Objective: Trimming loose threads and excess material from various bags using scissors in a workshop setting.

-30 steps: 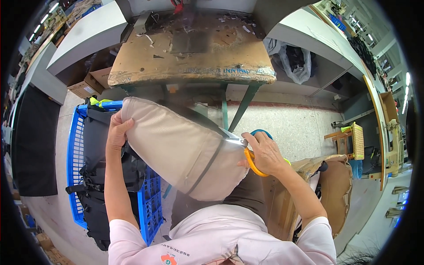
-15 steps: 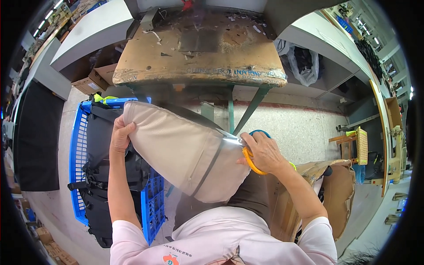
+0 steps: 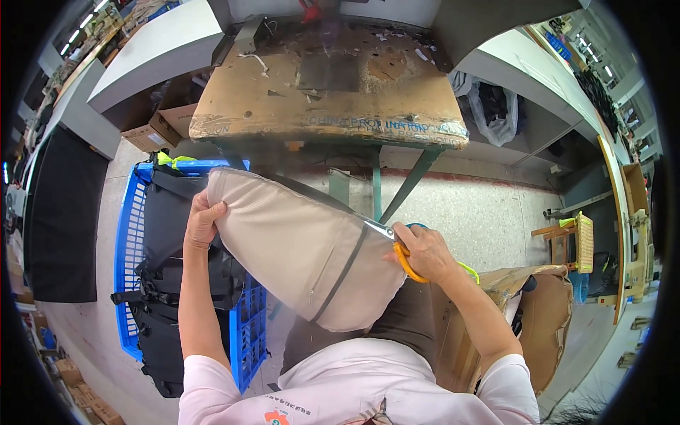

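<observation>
A beige fabric panel (image 3: 283, 241) with a dark strip across it and a short zipper stretches between my hands, over my lap. My left hand (image 3: 203, 218) pinches its far left corner, thumb on top. My right hand (image 3: 427, 251) is closed round a pair of scissors (image 3: 380, 229), one orange loop showing below the fingers and a bit of teal handle above. The blades look nearly closed and lie at the panel's far edge, by the end of the dark strip. Whether they have fabric between them, I cannot tell.
On my left stands a blue plastic basket (image 3: 248, 333) holding black bags (image 3: 184, 273). A worn wooden worktable (image 3: 283, 106) with scraps is ahead. To the right sit an open cardboard box (image 3: 549, 312) and a small wooden chair (image 3: 583, 242).
The scissor blades, spread apart before, have come together at the fabric's edge. Both hands keep their hold. The whole view has shifted slightly.
</observation>
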`<state>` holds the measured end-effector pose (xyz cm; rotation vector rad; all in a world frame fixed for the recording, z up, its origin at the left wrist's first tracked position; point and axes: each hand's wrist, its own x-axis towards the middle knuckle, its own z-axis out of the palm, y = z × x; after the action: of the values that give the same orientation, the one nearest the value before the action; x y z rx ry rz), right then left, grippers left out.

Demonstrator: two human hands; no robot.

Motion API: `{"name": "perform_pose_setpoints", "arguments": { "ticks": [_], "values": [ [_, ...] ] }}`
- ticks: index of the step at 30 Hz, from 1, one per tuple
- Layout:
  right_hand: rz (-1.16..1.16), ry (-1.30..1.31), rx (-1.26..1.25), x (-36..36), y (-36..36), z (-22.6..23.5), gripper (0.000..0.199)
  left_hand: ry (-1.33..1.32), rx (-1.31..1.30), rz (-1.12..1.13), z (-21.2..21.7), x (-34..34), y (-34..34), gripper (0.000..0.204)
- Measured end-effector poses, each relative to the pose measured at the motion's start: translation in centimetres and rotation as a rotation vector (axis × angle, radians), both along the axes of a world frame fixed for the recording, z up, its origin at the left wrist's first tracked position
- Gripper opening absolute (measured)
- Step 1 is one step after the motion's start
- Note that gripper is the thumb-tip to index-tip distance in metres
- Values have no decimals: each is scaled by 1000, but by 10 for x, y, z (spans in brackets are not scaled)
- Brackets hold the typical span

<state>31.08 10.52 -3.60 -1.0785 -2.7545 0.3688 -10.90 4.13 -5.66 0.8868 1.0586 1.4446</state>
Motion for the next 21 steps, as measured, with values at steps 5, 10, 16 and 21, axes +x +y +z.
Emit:
{"name": "perform_pose_setpoints", "arguments": {
  "ticks": [5, 10, 16, 21],
  "values": [
    [-60, 69, -70, -13, -3, 31, 31, -3, 8, -5, 4, 2, -1, 38],
    [26, 26, 75, -24, 1, 35, 48, -18, 32, -17, 7, 5, -2, 37],
    [87, 46, 186, -28, 7, 31, 61, -43, 44, -37, 10, 7, -3, 37],
    [113, 51, 234, -34, 9, 30, 55, -44, 37, -22, 10, 5, -6, 37]
  ]
}}
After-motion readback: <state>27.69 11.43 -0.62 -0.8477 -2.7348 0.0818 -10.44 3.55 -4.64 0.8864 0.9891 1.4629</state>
